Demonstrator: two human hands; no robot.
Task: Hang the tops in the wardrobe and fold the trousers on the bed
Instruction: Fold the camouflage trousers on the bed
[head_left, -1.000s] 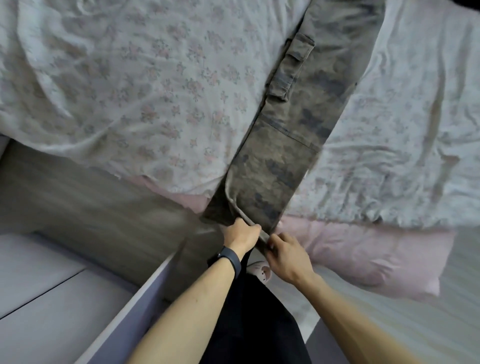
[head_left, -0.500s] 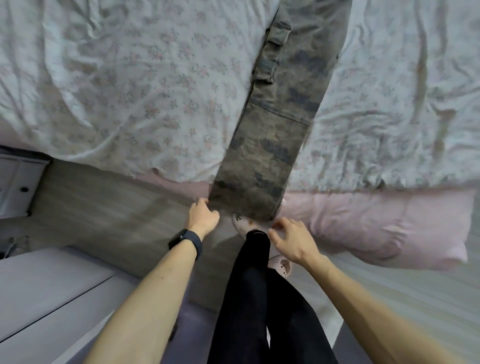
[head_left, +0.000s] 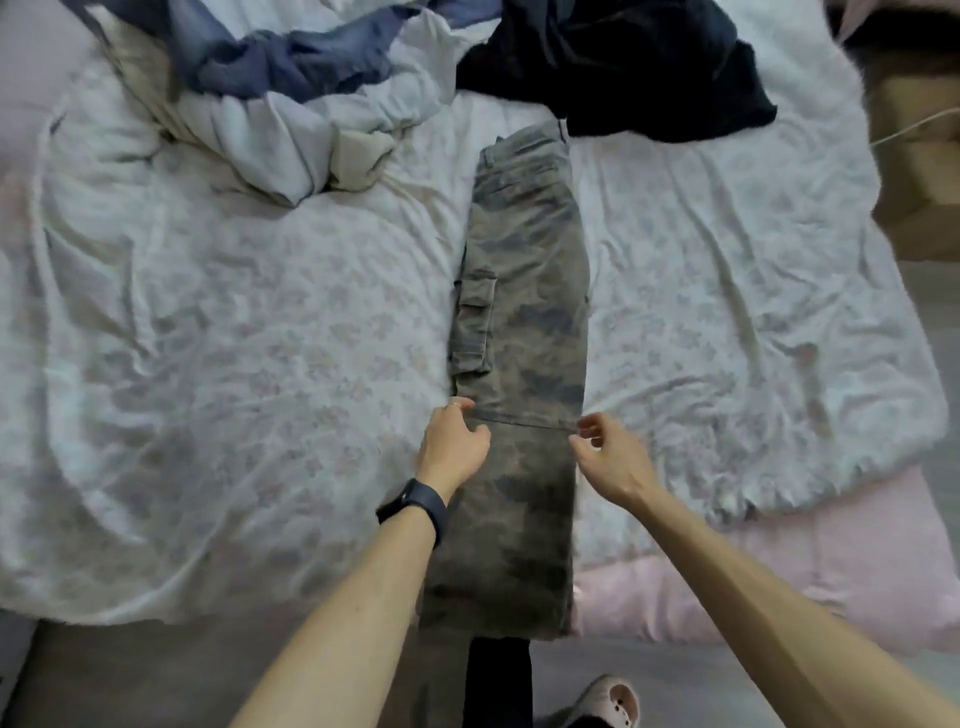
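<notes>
We have the grey-green camouflage cargo trousers (head_left: 519, 332) lengthwise on the floral-sheeted bed (head_left: 249, 374), legs stacked, cross folds not yet done, left hand (head_left: 451, 442) and right hand (head_left: 609, 453) at the knee edges, grip we can't tell, dark navy crumpled garment (head_left: 649, 67) beyond probably unhung.

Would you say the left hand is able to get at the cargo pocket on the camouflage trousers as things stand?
Probably yes. The left hand is at the left edge of the camouflage trousers, just below the cargo pocket, and nothing lies over the pocket or between them.
</notes>
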